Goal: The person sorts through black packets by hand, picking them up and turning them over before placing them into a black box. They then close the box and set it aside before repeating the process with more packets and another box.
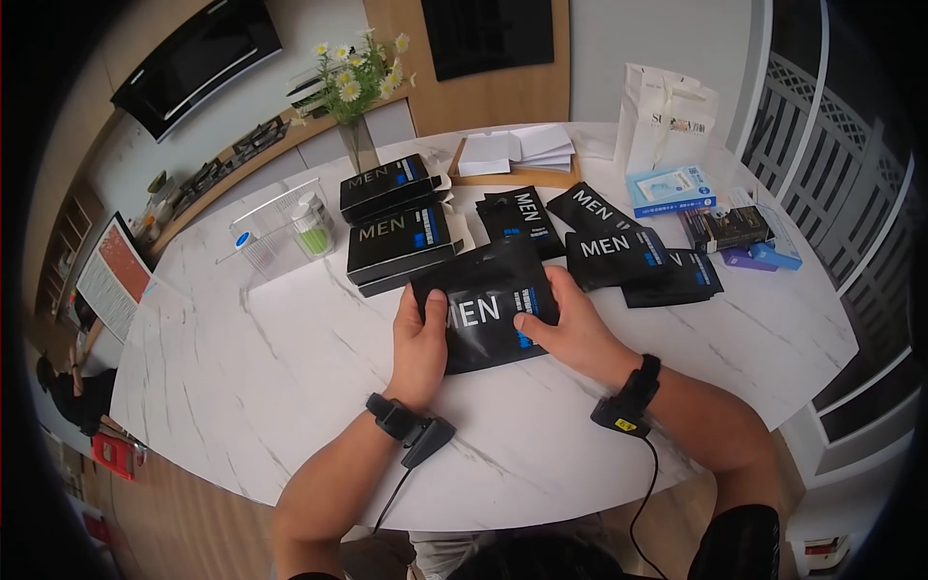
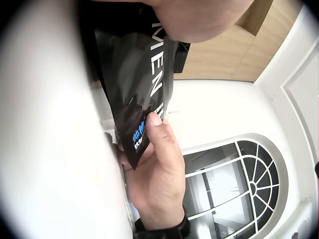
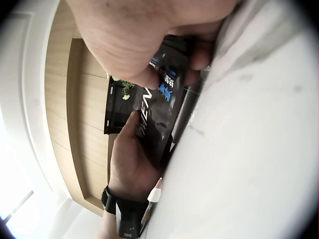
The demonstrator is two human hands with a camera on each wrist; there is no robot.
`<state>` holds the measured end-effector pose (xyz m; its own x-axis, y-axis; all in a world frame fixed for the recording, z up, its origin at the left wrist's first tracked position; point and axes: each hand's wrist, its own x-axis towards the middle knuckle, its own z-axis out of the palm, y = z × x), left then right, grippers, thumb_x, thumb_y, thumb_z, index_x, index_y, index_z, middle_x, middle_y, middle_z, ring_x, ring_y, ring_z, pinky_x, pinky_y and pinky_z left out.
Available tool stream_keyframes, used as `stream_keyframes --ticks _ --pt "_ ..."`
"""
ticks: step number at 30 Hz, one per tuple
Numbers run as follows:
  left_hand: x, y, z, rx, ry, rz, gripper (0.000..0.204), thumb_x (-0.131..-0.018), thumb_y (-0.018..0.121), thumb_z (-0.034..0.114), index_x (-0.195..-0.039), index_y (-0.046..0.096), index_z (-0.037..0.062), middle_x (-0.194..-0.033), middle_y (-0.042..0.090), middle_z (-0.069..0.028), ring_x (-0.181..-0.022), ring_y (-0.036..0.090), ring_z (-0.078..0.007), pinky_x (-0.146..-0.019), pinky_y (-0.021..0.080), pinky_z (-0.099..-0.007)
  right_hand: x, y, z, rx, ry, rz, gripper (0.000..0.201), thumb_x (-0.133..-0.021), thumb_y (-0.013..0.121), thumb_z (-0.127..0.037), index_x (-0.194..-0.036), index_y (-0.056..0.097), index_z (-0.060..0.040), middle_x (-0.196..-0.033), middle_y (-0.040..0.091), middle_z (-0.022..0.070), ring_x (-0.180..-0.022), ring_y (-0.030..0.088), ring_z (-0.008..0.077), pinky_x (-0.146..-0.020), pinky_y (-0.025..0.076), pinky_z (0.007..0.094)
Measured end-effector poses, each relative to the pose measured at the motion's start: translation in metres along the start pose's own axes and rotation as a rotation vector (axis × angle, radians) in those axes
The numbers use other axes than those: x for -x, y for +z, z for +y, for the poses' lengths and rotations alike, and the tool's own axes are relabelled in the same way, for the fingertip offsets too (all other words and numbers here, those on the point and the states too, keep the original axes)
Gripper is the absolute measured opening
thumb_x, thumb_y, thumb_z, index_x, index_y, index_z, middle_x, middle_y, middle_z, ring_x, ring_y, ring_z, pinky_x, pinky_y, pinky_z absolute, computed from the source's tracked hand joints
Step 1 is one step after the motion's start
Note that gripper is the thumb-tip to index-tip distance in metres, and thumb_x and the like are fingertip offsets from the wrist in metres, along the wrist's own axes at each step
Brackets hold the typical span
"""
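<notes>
Both hands hold a flat black sachet [image 1: 479,338] printed MEN with blue lettering, near the table's middle. My left hand [image 1: 420,346] grips its left edge, thumb on the front face. On the opposite edge, my right hand [image 1: 582,336] has its thumb over the blue lettering. In the left wrist view the right hand [image 2: 162,181] pinches the lower end of the sachet [image 2: 127,74]. The right wrist view shows the left hand [image 3: 128,162] gripping the far end. Fingers behind the sachet are mostly hidden.
Two black MEN boxes [image 1: 391,242] stand beyond the left hand, their flaps open. More black sachets [image 1: 611,249] lie in a loose pile beyond the right hand. Around them are a clear basket [image 1: 280,227], a flower vase [image 1: 360,145], blue boxes [image 1: 672,191] and a white bag [image 1: 665,121].
</notes>
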<state>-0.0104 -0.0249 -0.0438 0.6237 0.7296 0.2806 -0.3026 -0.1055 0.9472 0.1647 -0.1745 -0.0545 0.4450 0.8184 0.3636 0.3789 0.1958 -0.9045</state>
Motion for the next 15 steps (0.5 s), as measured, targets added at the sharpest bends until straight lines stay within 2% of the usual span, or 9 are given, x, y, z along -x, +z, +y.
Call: stream_keyframes --ticks 4,7,10,13,15 --pt "0.000 0.002 0.003 -0.005 0.063 0.009 0.029 -0.115 0.051 0.022 -0.135 0.059 0.0024 -0.122 0.068 -0.0015 -0.105 0.057 -0.0072 -0.094 0.049 -0.0255 0.000 0.002 0.004 -0.057 -0.040 0.024 0.058 -0.094 0.078 -0.013 -0.138 0.044 0.0050 -0.121 0.070 0.0227 -0.111 0.071 0.0286 -0.096 0.055 0.0391" --pt "0.001 0.002 0.008 0.018 0.085 -0.058 0.032 -0.116 0.052 0.024 -0.141 0.055 0.0052 -0.130 0.066 -0.0007 -0.115 0.059 -0.0086 -0.103 0.047 -0.0274 -0.002 0.000 -0.001 -0.018 -0.022 0.070 0.055 -0.094 0.078 -0.012 -0.135 0.047 0.0043 -0.121 0.070 0.0233 -0.110 0.071 0.0294 -0.096 0.055 0.0385" --pt "0.004 0.004 0.017 -0.073 0.061 -0.076 0.032 -0.114 0.056 0.027 -0.139 0.055 0.0059 -0.125 0.064 0.0007 -0.112 0.056 -0.0079 -0.101 0.045 -0.0263 -0.001 -0.001 -0.008 0.095 -0.053 0.110 0.052 -0.093 0.078 -0.011 -0.133 0.048 0.0037 -0.121 0.069 0.0252 -0.109 0.071 0.0303 -0.096 0.055 0.0378" --pt "0.002 0.005 0.018 -0.028 -0.014 -0.043 0.036 -0.110 0.064 0.031 -0.131 0.054 0.0025 -0.115 0.061 -0.0003 -0.103 0.053 -0.0077 -0.094 0.045 -0.0263 0.000 0.001 -0.004 0.113 -0.022 0.147 0.054 -0.093 0.077 -0.010 -0.137 0.047 0.0019 -0.122 0.069 0.0231 -0.110 0.070 0.0283 -0.097 0.054 0.0373" --pt "0.001 -0.001 0.013 -0.057 -0.074 -0.030 0.038 -0.109 0.066 0.033 -0.128 0.053 0.0027 -0.117 0.061 -0.0028 -0.105 0.053 -0.0092 -0.096 0.044 -0.0268 0.000 -0.001 -0.010 0.055 -0.015 0.101 0.058 -0.093 0.076 -0.010 -0.141 0.045 0.0008 -0.124 0.067 0.0208 -0.112 0.068 0.0267 -0.099 0.053 0.0371"
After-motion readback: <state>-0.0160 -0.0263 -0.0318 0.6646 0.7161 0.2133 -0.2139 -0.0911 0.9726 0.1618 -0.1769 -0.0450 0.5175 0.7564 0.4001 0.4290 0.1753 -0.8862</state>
